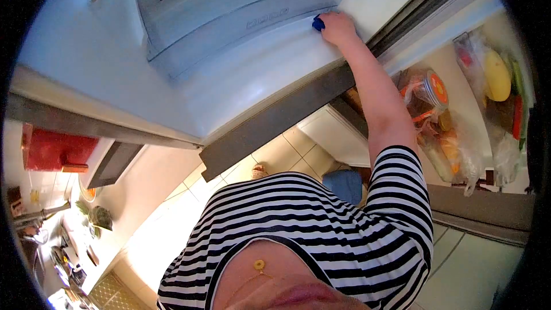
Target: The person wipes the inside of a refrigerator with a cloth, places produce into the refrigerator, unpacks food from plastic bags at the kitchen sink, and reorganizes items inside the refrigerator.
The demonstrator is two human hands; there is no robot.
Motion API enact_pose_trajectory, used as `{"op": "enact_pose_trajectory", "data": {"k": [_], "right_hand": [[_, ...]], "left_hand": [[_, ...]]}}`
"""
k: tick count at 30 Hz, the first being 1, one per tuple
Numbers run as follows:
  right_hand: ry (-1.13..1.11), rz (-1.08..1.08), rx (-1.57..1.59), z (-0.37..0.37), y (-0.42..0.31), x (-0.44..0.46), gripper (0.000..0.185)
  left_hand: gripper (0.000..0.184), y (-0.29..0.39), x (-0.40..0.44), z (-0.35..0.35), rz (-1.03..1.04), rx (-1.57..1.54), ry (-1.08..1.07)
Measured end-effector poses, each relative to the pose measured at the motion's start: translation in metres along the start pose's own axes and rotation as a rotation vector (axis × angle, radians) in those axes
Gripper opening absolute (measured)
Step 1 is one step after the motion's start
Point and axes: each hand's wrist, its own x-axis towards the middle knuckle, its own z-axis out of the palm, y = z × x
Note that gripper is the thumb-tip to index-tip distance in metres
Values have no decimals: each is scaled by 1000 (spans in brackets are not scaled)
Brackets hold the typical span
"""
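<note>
My right hand (338,27) reaches into the fridge, closed round a small dark blue cloth (318,22), most of it hidden in my fingers. It presses near the white bottom surface (252,83) of the fridge compartment, close to the front right corner of a clear plastic drawer (252,26). The drawer sits at the back of the compartment, and nothing shows inside it. My left hand is out of sight.
On the right, the open fridge door holds a jar with an orange lid (436,89), bagged food (453,149) and a yellow item (497,76). A grey door seal (281,117) edges the compartment. Below lies a tiled floor (287,152); a cluttered counter (63,252) stands left.
</note>
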Motion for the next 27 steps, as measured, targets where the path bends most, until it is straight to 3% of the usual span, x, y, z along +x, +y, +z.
{"op": "enact_pose_trajectory", "data": {"k": [4,5,7,8,10,11,12,15,17,22,24,26,27], "right_hand": [[-32,-157,213,-12,-22,-7,32],[-148,-239,297,-25,-37,-12,41],[-50,-359,563,-42,-83,-34,34],[65,-511,628,-41,-111,-43,33],[-31,-775,908,-66,-177,-85,35],[-259,-943,1054,-81,-206,-117,35],[-298,-1165,1218,-96,-225,-150,36],[-223,-1232,1183,-96,-257,-197,38],[-489,-965,1546,-92,-250,-209,42],[-472,-759,1870,-57,-172,-230,51],[-535,-514,2012,-39,-128,-239,56],[-149,-471,1996,-30,-83,-234,55],[-28,-295,2059,-19,-67,-231,52]], "left_hand": [[51,-6,-21,22,-49,-52,42],[52,-7,-26,28,-60,-64,49],[52,-11,-39,43,-85,-86,63],[53,-10,-44,49,-92,-93,70],[53,-15,-58,65,-123,-110,86],[54,-16,-65,71,-135,-121,96],[54,-17,-71,77,-149,-129,106],[55,-17,-89,94,-188,-148,121],[56,-23,-109,108,-223,-176,141],[58,-38,-139,153,-306,-236,159],[59,-40,-150,170,-336,-270,176],[59,-39,-162,187,-368,-316,205],[60,-39,-168,195,-383,-334,221]]}}
